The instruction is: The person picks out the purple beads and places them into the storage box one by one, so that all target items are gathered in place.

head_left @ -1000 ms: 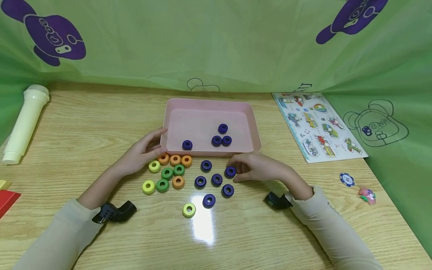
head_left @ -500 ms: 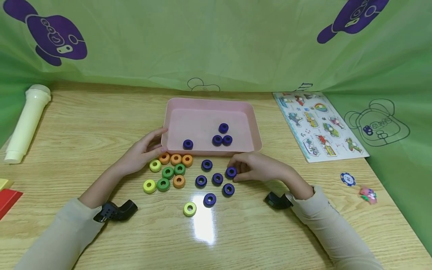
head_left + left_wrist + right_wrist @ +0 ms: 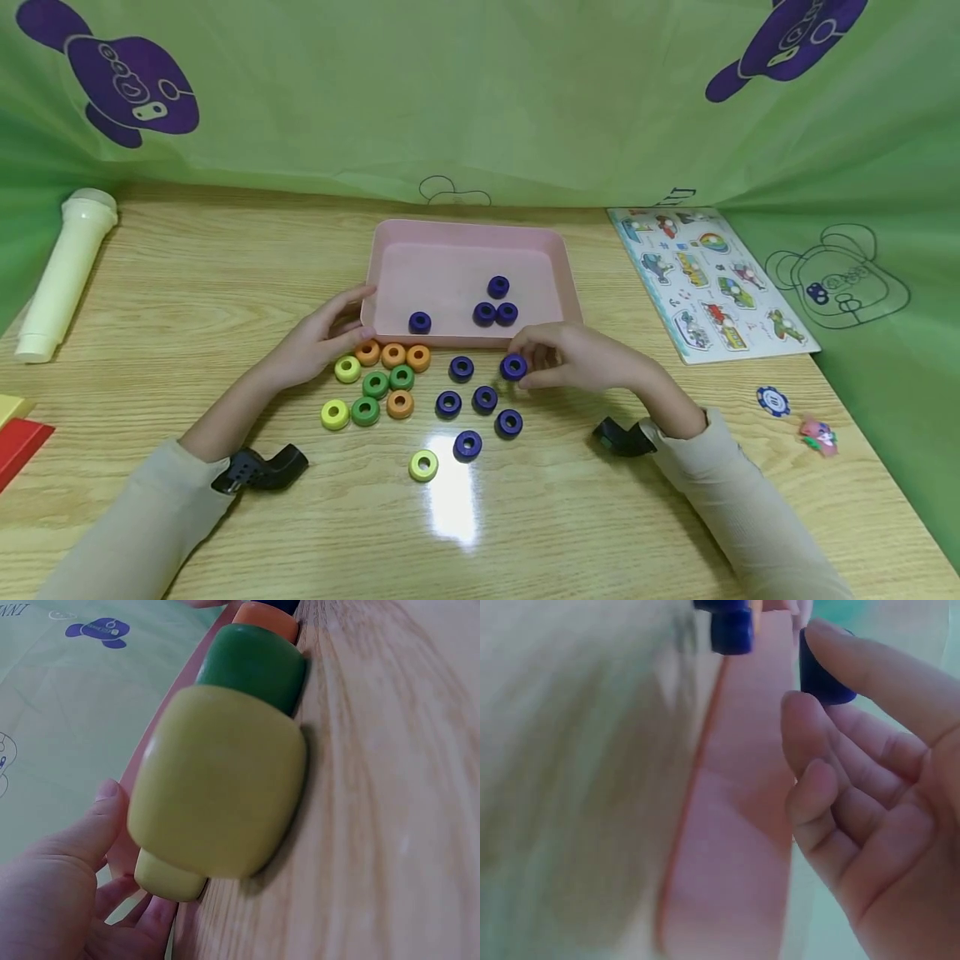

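Note:
My right hand [image 3: 577, 354] pinches a dark blue ring-shaped bead [image 3: 821, 679] between thumb and fingers, just in front of the pink tray [image 3: 435, 258]. In the right wrist view this bead is raised beside the tray wall. At the tray's front left corner, my left hand [image 3: 315, 337] holds the rim, thumb on the front side and fingers along the left side. Several blue beads lie inside the tray, one of them [image 3: 498, 293] towards the middle right. More blue beads [image 3: 467, 455] rest on the table before it. Left of those are green [image 3: 365, 419], orange [image 3: 400, 413] and yellow beads [image 3: 217, 780].
A picture puzzle board [image 3: 712, 283] lies at the back right, with a blue-and-white chip [image 3: 772, 401] and a small pink figure [image 3: 818, 436] nearer. A cream tube [image 3: 63, 279] lies far left, behind a red block [image 3: 21, 448]. Green cloth [image 3: 480, 100] closes off the back.
My right hand has lifted the blue bead off the table and moved it slightly towards the tray. The left hand keeps its place at the tray corner.

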The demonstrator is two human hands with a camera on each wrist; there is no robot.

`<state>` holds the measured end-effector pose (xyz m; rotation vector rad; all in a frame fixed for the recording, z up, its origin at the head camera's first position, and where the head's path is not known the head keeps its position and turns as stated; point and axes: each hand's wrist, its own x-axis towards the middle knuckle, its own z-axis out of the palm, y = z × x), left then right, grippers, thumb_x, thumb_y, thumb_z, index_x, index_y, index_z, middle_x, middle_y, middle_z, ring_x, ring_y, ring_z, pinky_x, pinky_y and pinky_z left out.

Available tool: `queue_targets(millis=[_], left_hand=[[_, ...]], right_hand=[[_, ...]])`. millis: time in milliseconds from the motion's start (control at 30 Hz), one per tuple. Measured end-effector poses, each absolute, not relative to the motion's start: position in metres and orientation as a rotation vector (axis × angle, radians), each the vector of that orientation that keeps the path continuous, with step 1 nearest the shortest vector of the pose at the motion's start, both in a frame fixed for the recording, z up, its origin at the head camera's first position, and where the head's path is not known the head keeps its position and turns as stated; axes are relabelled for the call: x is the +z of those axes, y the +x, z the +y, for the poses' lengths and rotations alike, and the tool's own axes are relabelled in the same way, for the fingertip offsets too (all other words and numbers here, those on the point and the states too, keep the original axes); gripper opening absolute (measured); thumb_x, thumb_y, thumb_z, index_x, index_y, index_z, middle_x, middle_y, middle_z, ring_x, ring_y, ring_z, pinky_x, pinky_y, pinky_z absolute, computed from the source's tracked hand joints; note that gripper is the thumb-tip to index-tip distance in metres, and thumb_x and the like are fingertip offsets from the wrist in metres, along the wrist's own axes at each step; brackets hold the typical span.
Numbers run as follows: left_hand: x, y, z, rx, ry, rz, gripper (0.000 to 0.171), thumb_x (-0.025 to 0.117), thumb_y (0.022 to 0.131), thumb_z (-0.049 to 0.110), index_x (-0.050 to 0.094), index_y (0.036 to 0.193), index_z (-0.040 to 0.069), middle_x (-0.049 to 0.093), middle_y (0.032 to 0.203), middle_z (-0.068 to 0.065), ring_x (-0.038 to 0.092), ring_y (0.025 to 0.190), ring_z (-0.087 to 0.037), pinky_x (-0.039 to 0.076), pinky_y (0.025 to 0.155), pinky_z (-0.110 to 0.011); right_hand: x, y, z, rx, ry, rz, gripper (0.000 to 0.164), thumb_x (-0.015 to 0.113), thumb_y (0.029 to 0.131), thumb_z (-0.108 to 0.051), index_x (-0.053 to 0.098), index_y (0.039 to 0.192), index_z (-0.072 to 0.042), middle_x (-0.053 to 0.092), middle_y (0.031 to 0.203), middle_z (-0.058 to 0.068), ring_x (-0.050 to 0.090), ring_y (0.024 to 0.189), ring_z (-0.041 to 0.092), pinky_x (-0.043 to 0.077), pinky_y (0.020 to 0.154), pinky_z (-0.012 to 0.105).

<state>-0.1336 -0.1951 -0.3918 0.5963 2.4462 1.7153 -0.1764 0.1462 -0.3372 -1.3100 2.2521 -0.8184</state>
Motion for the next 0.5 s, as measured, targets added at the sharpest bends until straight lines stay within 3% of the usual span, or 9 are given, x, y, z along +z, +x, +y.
queue_targets(millis=[267, 500], left_hand=[[-0.391, -0.133, -0.196, 1.702, 0.587, 2.455, 0.054, 0.048, 0.087, 0.02, 0.022, 0.134, 0.013, 0.026, 0.132, -0.015, 0.033, 0.115, -0.026, 0.033, 0.092, -0.035], [-0.392, -0.133, -0.196, 1.711, 0.597, 2.445, 0.055, 0.048, 0.087, 0.019, 0.021, 0.134, 0.011, 0.026, 0.131, -0.017, 0.033, 0.115, -0.028, 0.033, 0.092, -0.037]], right_hand=[[-0.33, -0.195, 0.134, -1.032, -1.275, 2.269, 0.029, 0.066, 0.073, -0.021, 0.056, 0.099, -0.012, 0.057, 0.077, -0.004, 0.052, 0.067, 0.011, 0.046, 0.054, 0.029], [-0.333, -0.212, 0.112, -1.152, -1.288, 2.318, 0.028, 0.068, 0.071, -0.016, 0.056, 0.094, -0.006, 0.056, 0.074, 0.001, 0.052, 0.064, 0.013, 0.046, 0.055, 0.025]])
